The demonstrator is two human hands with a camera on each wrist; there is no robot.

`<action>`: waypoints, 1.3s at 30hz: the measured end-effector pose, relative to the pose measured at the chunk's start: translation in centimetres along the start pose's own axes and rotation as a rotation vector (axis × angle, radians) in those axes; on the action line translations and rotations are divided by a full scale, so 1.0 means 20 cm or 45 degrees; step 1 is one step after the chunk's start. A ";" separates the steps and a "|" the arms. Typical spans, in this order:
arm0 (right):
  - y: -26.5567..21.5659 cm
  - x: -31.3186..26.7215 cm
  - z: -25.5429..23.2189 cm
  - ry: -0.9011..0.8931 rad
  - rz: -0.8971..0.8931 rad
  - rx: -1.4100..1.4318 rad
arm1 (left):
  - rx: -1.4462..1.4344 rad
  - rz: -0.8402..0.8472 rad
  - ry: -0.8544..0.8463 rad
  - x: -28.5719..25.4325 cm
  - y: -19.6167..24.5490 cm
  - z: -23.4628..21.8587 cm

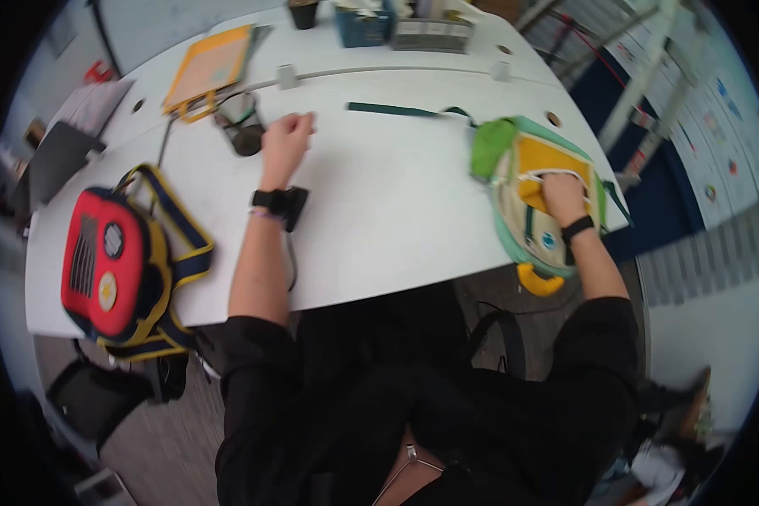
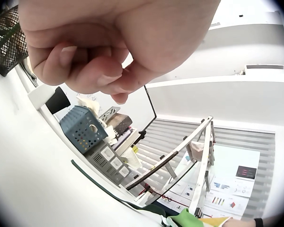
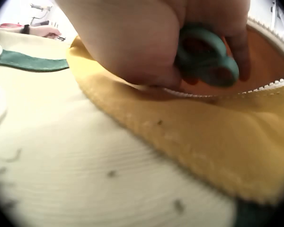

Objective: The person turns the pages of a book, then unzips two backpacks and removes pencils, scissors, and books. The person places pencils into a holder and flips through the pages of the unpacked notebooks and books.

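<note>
My right hand (image 1: 565, 196) reaches into the unzipped yellow front pocket (image 1: 535, 156) of a cream and green backpack (image 1: 508, 207), which lies at the table's right edge. In the right wrist view that hand holds scissors (image 3: 206, 59) by their teal finger loops at the pocket's mouth; their blades are hidden. My left hand (image 1: 285, 143) hovers over the table with loosely curled fingers (image 2: 92, 73) and nothing visible in it. Close to its left is a dark mesh pen cup (image 2: 8, 40).
A red and navy backpack (image 1: 110, 261) stands at the table's left front. A yellow folder (image 1: 207, 72) lies at the back left. Behind are a blue basket (image 1: 364, 27) and a grey box (image 1: 432, 35). A dark green strap (image 1: 392, 109) stretches across the table from the cream backpack.
</note>
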State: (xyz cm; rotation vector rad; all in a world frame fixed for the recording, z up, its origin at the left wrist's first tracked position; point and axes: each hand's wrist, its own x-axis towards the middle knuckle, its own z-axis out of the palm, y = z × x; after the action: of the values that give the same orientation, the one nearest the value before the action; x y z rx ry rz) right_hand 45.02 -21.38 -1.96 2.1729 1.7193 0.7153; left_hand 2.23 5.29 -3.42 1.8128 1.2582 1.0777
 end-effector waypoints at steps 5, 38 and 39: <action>0.05 0.03 0.09 0.047 -0.045 -0.097 | -0.054 0.035 0.051 -0.04 0.08 -0.03; -1.01 0.50 -0.84 -0.121 -0.702 1.120 | 0.663 0.012 0.515 0.02 0.00 -0.38; -1.05 0.54 -0.83 -0.120 -0.702 1.123 | 0.664 -0.013 0.493 0.02 0.01 -0.37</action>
State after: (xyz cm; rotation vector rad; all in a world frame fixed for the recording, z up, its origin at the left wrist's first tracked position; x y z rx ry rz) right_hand 20.61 -7.17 3.61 1.9025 2.7336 -0.3589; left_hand -4.21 6.17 -0.03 2.0208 1.9198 1.2130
